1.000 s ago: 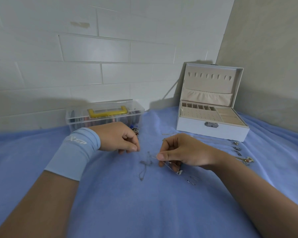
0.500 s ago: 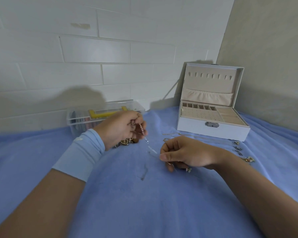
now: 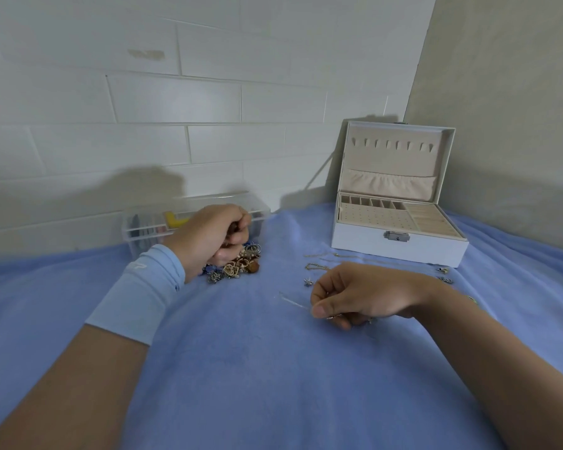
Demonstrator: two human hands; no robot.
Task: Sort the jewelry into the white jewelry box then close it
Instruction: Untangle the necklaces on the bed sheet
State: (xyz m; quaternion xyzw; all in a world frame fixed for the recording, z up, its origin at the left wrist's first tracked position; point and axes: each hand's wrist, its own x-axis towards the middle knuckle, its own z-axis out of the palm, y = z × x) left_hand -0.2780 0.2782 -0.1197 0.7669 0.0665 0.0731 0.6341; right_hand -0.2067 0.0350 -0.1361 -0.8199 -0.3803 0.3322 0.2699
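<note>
The left hand [image 3: 215, 235] has pulled back from the right and now curls round pieces of the jewelry pile [image 3: 238, 267]. The right hand [image 3: 361, 293] stays low on the blue cloth [image 3: 273, 368], thumb and forefinger pinching a thin chain [image 3: 293, 300] (its far end is too faint to follow). A chain seems freed from the tangle, yet the white jewelry box [image 3: 371, 245] beyond stands open, its compartments apparently unfilled.
</note>
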